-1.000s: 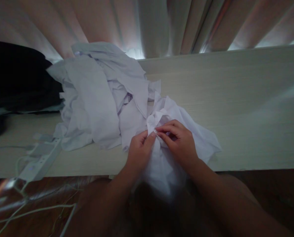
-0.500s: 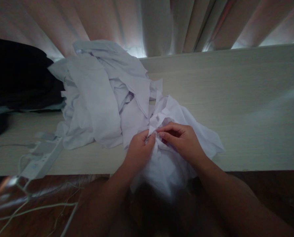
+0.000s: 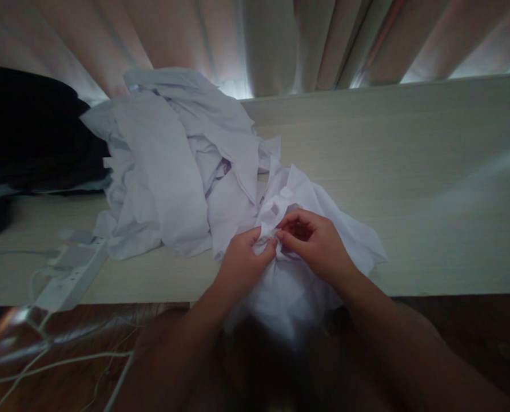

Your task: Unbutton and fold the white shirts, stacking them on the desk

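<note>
A white shirt lies bunched at the front edge of the pale surface, its lower part hanging over toward my lap. My left hand pinches a fold of it between thumb and forefinger. Close beside, my right hand has thumb and fingertips pressed together on the same gathered cloth. Whether a button sits between the fingertips is too small to tell. The cloth just beyond the hands stands up in a crumpled strip, like a collar or placket.
A heap of white garments lies to the left, touching the shirt. Dark cloth is piled at the far left. A white power strip with plugs and cables sits at the front left edge. Curtains hang along the back.
My fingertips have shifted slightly on the fold, the left thumb moving a little right and down. The shirt and the heap stay nearly where they were.
</note>
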A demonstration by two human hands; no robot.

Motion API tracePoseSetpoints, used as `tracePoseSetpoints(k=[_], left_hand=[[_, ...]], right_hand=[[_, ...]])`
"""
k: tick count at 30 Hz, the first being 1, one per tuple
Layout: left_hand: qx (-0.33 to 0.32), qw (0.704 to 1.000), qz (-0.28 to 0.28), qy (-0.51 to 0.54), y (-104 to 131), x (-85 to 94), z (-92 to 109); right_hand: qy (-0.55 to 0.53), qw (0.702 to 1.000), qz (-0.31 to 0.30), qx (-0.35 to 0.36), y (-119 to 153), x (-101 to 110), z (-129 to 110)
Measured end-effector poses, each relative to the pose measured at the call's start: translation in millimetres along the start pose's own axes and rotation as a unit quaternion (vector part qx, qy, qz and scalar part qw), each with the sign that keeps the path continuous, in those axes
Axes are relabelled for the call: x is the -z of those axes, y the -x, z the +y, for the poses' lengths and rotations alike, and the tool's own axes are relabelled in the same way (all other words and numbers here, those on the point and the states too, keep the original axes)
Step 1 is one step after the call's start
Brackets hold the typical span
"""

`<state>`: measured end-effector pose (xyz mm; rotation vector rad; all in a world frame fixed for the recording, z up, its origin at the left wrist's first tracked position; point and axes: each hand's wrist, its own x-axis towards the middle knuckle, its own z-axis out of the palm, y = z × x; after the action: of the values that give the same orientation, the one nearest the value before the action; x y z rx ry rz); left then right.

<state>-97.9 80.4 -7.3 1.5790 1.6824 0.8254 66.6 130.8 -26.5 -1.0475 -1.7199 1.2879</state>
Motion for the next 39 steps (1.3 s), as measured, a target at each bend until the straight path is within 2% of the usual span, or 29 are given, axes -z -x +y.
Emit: tracePoseSetpoints(k=[7, 12, 19, 23, 31, 39], left_hand=[[0.0, 1.0, -0.013, 0.015, -1.0, 0.6, -1.0], [0.003, 0.999, -0.029, 0.045, -2.3, 3.3, -3.6], [0.006, 0.999, -0.014, -0.032, -2.2, 2.1, -3.3], [0.0, 0.999, -0.016, -0.034, -0.6, -1.6, -3.7], [-0.014, 0.999, -0.029, -0.042, 0.1, -3.3, -5.9], [-0.012, 0.998, -0.063, -0.022, -2.8, -1.2, -6.8]], right_hand=[[-0.018, 0.999, -0.023, -0.018, 0.5, 2.8, 0.1], [-0.031, 0.999, -0.018, -0.02, -1.2, 4.6, 0.1], [-0.03, 0.999, -0.027, -0.029, -2.0, 9.1, 0.1], [-0.029, 0.998, -0.038, -0.038, -2.5, 9.9, 0.2], [0.01, 0.998, -0.05, -0.022, -2.3, 8.0, 1.5], [0.142, 0.987, -0.058, 0.05, -3.6, 7.8, 0.3]])
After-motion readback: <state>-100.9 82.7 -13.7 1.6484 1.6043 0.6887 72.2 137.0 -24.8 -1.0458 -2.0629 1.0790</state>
